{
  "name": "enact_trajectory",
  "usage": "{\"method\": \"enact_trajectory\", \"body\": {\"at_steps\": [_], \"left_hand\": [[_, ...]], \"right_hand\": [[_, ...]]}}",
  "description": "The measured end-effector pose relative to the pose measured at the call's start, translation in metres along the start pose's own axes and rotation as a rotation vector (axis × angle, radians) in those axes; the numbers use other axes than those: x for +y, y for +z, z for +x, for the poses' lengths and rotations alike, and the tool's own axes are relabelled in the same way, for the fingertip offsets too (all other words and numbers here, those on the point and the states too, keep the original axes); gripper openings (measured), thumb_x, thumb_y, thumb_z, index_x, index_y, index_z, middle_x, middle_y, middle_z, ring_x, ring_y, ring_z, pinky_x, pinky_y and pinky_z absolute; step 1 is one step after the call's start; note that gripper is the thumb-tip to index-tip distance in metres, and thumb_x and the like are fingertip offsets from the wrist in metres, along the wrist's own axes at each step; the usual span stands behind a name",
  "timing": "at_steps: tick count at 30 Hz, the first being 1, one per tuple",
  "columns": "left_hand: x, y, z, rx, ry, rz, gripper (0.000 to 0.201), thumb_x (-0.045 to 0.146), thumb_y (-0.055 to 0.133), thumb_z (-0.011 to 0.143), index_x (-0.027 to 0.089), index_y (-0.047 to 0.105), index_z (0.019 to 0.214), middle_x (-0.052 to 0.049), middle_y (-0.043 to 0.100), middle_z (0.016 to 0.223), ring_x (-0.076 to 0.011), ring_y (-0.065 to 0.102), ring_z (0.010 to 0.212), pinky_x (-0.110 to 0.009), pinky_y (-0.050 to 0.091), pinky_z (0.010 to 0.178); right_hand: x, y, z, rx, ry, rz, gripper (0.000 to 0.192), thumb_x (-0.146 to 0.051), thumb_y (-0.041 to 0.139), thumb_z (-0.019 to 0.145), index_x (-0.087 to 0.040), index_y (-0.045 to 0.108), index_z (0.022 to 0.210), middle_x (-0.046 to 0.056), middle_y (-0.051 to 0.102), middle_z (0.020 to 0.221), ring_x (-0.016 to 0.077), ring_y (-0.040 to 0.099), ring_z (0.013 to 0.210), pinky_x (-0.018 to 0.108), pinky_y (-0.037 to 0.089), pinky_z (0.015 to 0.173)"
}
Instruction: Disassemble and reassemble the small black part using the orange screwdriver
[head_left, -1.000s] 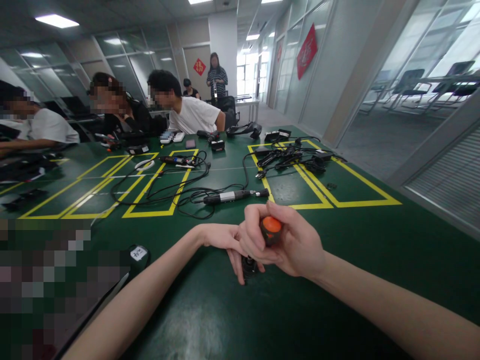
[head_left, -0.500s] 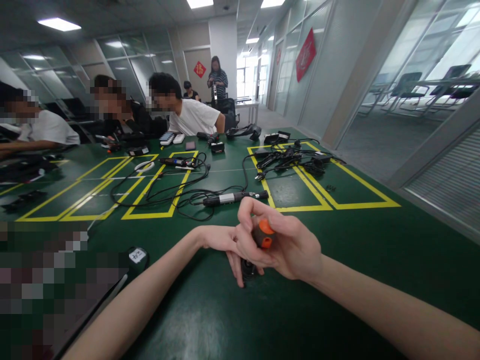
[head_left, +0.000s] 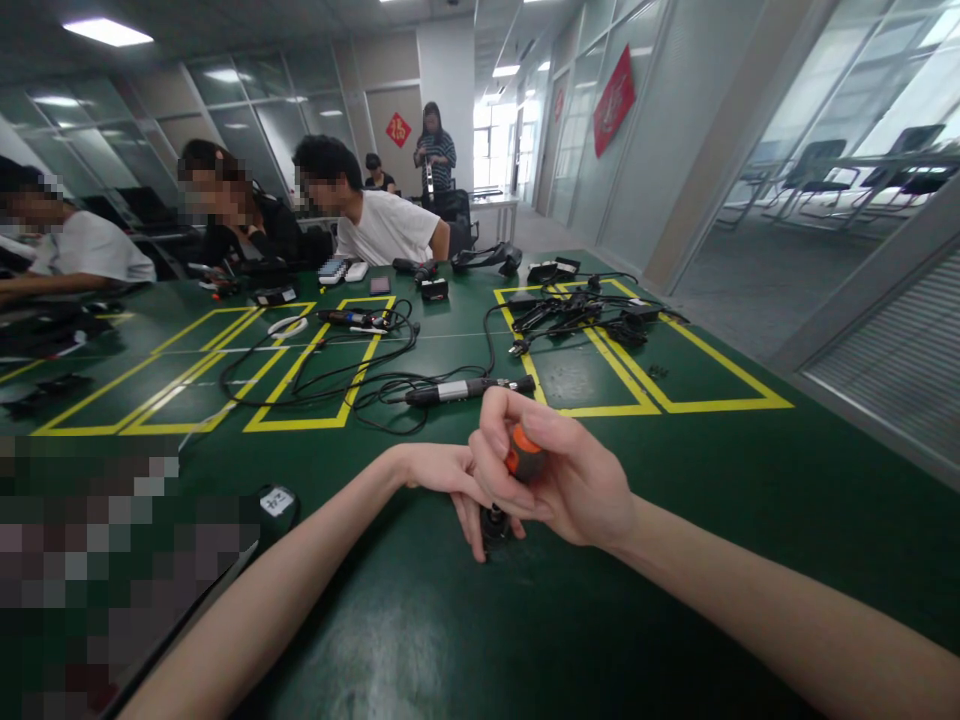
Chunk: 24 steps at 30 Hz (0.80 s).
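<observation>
In the head view, my right hand (head_left: 571,470) is closed around the orange and dark grey handle of a screwdriver (head_left: 529,455). The handle's end faces me, and the tool points down at a small black part (head_left: 495,528) on the green table. My left hand (head_left: 448,478) reaches in from the left, its fingers around that black part and pressing it near the tabletop. My right hand covers some of the left fingers. What kind of part it is, I cannot make out.
Beyond my hands lies a grey and black electric screwdriver (head_left: 461,391) with its cable. Tangled black cables (head_left: 570,315) lie farther right, small dark bits (head_left: 658,371) near them. A black device with a white label (head_left: 277,503) is at left. People (head_left: 390,225) sit across the table (head_left: 720,520).
The screwdriver handle has turned in my right hand, and its orange patches show at a different place. My left hand stays on the black part. The view has tilted slightly.
</observation>
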<state>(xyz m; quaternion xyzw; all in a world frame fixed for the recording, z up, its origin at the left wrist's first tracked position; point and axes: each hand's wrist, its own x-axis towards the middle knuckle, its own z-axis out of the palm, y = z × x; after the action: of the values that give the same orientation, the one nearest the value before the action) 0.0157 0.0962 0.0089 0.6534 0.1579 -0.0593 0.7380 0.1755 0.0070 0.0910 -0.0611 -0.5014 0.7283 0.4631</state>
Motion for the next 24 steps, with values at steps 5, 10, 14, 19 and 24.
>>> {"method": "enact_trajectory", "body": {"at_steps": [5,10,14,19,24], "left_hand": [[0.005,-0.002,-0.002,-0.081,-0.058,-0.067,0.034,0.033,0.065,0.094,0.013,0.073,0.119,-0.004,0.074,0.112,-0.0170,0.078,0.076,-0.028,0.062,0.081],[0.003,-0.005,0.000,-0.116,-0.062,-0.080,0.036,0.034,0.066,0.095,0.010,0.072,0.120,-0.005,0.075,0.110,-0.0182,0.079,0.079,-0.029,0.062,0.085],[-0.005,-0.009,0.002,-0.103,-0.058,-0.027,0.038,0.039,0.067,0.096,0.010,0.073,0.119,-0.008,0.077,0.099,-0.0211,0.080,0.082,-0.030,0.063,0.085],[-0.002,-0.009,0.000,-0.110,-0.078,-0.031,0.041,0.039,0.064,0.097,0.008,0.070,0.123,-0.010,0.077,0.106,-0.0196,0.079,0.078,-0.030,0.063,0.081],[0.002,-0.007,-0.001,-0.098,-0.066,-0.040,0.033,0.032,0.062,0.098,0.009,0.071,0.120,-0.006,0.076,0.109,-0.0171,0.079,0.077,-0.029,0.062,0.082]], "right_hand": [[-0.001,-0.001,0.000,-0.034,0.034,-0.009,0.043,-0.047,0.050,0.099,-0.018,0.056,0.067,-0.009,0.035,0.046,0.0071,0.024,0.037,0.021,0.021,0.038],[-0.002,-0.002,0.000,-0.074,-0.027,-0.005,0.025,-0.043,0.057,0.094,-0.021,0.051,0.085,-0.012,0.040,0.049,0.0064,0.022,0.038,0.020,0.022,0.041],[-0.003,-0.003,0.003,-0.037,0.010,-0.021,0.036,-0.042,0.052,0.099,-0.019,0.053,0.071,-0.008,0.044,0.052,0.0059,0.026,0.037,0.020,0.021,0.037],[-0.001,-0.003,0.002,-0.082,0.014,-0.026,0.039,-0.051,0.049,0.098,-0.019,0.054,0.075,-0.011,0.032,0.046,0.0069,0.020,0.037,0.020,0.018,0.038],[-0.002,-0.002,0.003,-0.062,0.005,-0.036,0.025,-0.042,0.058,0.093,-0.022,0.047,0.083,-0.012,0.043,0.049,0.0057,0.021,0.036,0.018,0.020,0.037]]}}
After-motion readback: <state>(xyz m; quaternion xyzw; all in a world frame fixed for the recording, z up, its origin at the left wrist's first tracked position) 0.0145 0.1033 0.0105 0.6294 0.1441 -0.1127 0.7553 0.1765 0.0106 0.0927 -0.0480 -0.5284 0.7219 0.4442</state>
